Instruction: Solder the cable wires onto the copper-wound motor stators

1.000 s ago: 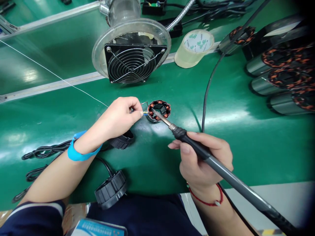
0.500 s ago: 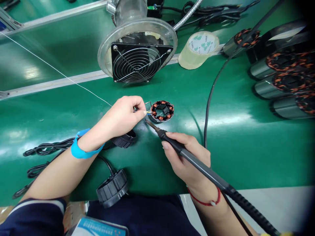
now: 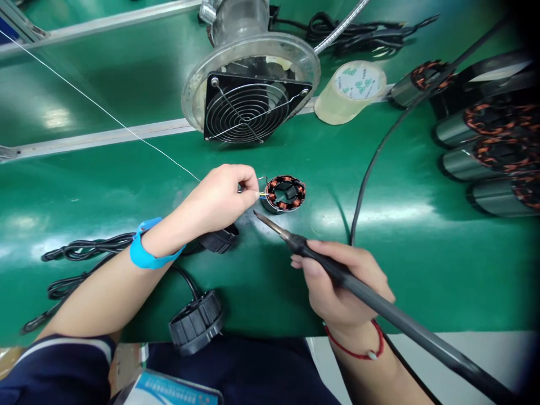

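Observation:
My left hand (image 3: 228, 197) is closed in a pinch on thin coloured lead wires (image 3: 262, 195) at the left side of a copper-wound motor stator (image 3: 276, 205). The stator stands on the green bench with its windings facing up. A fine pale wire (image 3: 139, 136), which looks like solder, runs from the upper left to behind this hand; its end is hidden. My right hand (image 3: 348, 278) grips a soldering iron (image 3: 379, 304) like a pen. The iron's tip points up and left, just below the left fingertips and apart from the leads.
A fume extractor fan (image 3: 244, 115) stands behind the stator, beside a tape roll (image 3: 337, 104). More stators (image 3: 459, 163) stand at the right. Black caps (image 3: 196, 323) and coiled cables (image 3: 93, 247) lie at the left. A black cord (image 3: 371, 163) crosses the right side.
The soldering iron has drawn back down and right, away from the leads. My left hand keeps its pinch beside the stator. The whole view has shifted slightly.

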Tool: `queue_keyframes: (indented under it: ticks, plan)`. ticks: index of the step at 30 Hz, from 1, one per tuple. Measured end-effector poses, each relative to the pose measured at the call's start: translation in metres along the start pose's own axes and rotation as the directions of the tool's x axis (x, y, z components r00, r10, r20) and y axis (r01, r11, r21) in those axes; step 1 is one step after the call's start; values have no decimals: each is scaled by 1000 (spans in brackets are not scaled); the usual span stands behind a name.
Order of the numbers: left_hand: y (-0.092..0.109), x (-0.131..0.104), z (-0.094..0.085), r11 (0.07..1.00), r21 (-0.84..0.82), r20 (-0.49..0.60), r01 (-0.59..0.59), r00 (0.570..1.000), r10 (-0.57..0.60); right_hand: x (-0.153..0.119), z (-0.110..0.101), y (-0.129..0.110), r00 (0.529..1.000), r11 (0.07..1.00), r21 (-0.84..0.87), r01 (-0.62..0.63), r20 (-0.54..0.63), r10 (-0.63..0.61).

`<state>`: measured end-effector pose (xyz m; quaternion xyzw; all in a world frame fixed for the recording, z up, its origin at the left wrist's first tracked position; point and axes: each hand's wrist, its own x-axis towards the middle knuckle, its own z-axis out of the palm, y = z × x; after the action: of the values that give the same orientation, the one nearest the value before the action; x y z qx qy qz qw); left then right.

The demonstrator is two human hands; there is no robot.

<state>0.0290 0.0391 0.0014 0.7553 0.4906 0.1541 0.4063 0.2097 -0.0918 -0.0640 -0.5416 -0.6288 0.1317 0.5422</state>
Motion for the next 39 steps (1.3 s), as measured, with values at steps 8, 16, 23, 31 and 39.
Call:
queue_keyframes:
  ticks: [8,16,23,31,39]
  plan:
    - [-3,1,-1,999,9,-5,-42,999,42,2,4,0,984,985,164,-62,-154,87]
    - [-3,1,-2,999,20,-3,-48,999,48,1,6,0,988,983,175,-56,-132,80]
    - [-4,1,-1,999,19,-2,-47,999,48,4,7,-3,987,978,203,-49,-138,78]
    - [-2,1,-2,998,28,-2,-58,998,58,8,5,2,994,990,138,37,-110,-21]
    - [-3,2,-2,997,39,-11,-67,998,68,37,-8,-16,995,995,58,-86,59,83]
